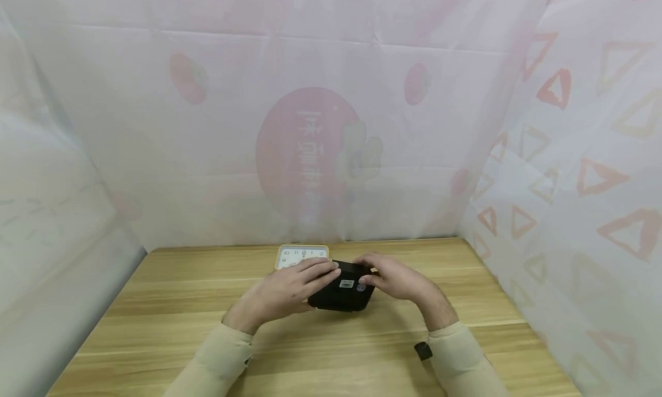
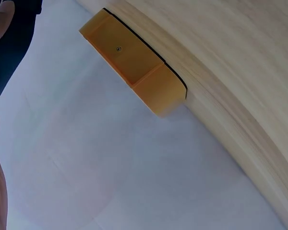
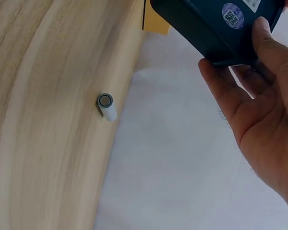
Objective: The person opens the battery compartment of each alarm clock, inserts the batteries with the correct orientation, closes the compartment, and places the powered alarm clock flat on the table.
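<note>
Both hands hold a black plastic case (image 1: 336, 299) tilted above the middle of the table. On its near face are a white barcode label (image 1: 346, 283) and a round sticker with a QR code (image 3: 233, 16). My left hand (image 1: 295, 285) grips the case's left side, its fingers laid over the upper edge. At the right end, my right hand (image 1: 398, 276) has its thumb on the sticker face and its fingers curled round the edge. The side of the case turned away is hidden in the head view.
Behind the case is a yellow-framed square clock (image 1: 289, 254), partly covered by the left hand. A small pale cylinder (image 3: 108, 107) with a ringed end is on the wooden table (image 1: 331, 351) near its back edge. Patterned white cloth walls (image 1: 207, 155) surround the table's back and sides.
</note>
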A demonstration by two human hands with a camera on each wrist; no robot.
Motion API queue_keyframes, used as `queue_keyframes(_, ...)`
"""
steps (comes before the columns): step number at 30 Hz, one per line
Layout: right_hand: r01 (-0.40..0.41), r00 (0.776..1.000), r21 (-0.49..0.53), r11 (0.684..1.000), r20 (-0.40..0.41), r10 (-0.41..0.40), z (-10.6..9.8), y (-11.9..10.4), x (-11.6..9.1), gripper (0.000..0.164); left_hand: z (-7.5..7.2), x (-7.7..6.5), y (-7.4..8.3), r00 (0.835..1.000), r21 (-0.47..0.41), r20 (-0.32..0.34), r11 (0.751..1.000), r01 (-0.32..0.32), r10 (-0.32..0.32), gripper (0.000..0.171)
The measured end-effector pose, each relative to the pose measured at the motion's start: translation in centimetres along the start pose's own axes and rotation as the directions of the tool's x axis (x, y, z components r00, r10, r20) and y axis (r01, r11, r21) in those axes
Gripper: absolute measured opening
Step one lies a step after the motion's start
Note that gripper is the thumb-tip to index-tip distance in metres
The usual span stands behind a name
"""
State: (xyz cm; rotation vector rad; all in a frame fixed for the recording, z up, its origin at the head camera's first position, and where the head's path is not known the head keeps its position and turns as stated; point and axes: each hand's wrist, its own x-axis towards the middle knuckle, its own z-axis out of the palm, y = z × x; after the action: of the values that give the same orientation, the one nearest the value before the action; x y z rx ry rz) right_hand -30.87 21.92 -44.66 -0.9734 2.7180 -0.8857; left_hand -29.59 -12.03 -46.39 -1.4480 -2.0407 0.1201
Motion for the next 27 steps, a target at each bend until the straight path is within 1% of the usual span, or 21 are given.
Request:
queue_keyframes(2,0.002,1.0,0.007,1.0,-0.01,-0.002,0.02,0.28,0.04,0.041,-0.01,0.01,-0.02,1.0,-0.041,0.003,0.999,0.017,-0.017,0.107)
queue_keyframes(5,-0.005,1.0,0.038,0.999,-0.026,0.006,-0.05,0.63,0.01,0.042,-0.08,0.04,-0.11,0.999,-0.107,-0.014,0.993,0.05,-0.052,0.105)
queue_keyframes(8,-0.011,0.999,0.061,0.998,-0.04,0.014,-0.22,0.85,-0.14,0.044,-0.08,-0.02,-0.22,0.994,-0.184,-0.033,0.978,0.098,-0.105,0.104)
queue_keyframes(11,-0.014,0.999,0.08,0.997,-0.041,0.018,-0.43,0.94,-0.32,0.045,0.0,-0.23,-0.32,0.985,-0.277,-0.03,0.948,0.158,-0.172,0.107)
queue_keyframes(13,-0.01,0.999,0.096,0.995,-0.039,0.014,-0.53,0.97,-0.36,0.044,0.11,-0.39,-0.36,0.975,-0.346,-0.02,0.917,0.199,-0.22,0.111)
queue_keyframes(15,-0.013,0.999,0.122,0.992,-0.037,0.018,-0.59,0.92,-0.41,0.044,0.2,-0.53,-0.36,0.962,-0.397,0.012,0.882,0.253,-0.271,0.115)
queue_keyframes(17,-0.015,0.999,0.145,0.989,-0.037,0.02,-0.61,0.89,-0.46,0.044,0.26,-0.65,-0.32,0.944,-0.448,0.064,0.835,0.318,-0.325,0.117)
queue_keyframes(18,-0.014,0.999,0.152,0.988,-0.039,0.02,-0.62,0.89,-0.45,0.044,0.26,-0.67,-0.31,0.932,-0.478,0.095,0.805,0.351,-0.35,0.117)
queue_keyframes(20,-0.009,0.999,0.161,0.987,-0.044,0.016,-0.64,0.85,-0.48,0.045,0.23,-0.68,-0.24,0.902,-0.523,0.169,0.74,0.424,-0.398,0.115)
queue_keyframes(22,0.002,0.999,0.16,0.987,-0.048,0.006,-0.63,0.88,-0.47,0.045,0.19,-0.61,-0.2,0.87,-0.58,0.235,0.655,0.484,-0.434,0.112)
queue_keyframes(24,0.008,0.999,0.161,0.987,-0.053,0.0,-0.63,0.9,-0.45,0.045,0.19,-0.49,-0.19,0.843,-0.638,0.283,0.567,0.521,-0.457,0.106)
queue_keyframes(27,0.011,0.998,0.165,0.986,-0.055,-0.002,-0.6,0.93,-0.46,0.046,0.24,-0.28,-0.25,0.814,-0.724,0.324,0.429,0.541,-0.482,0.091)
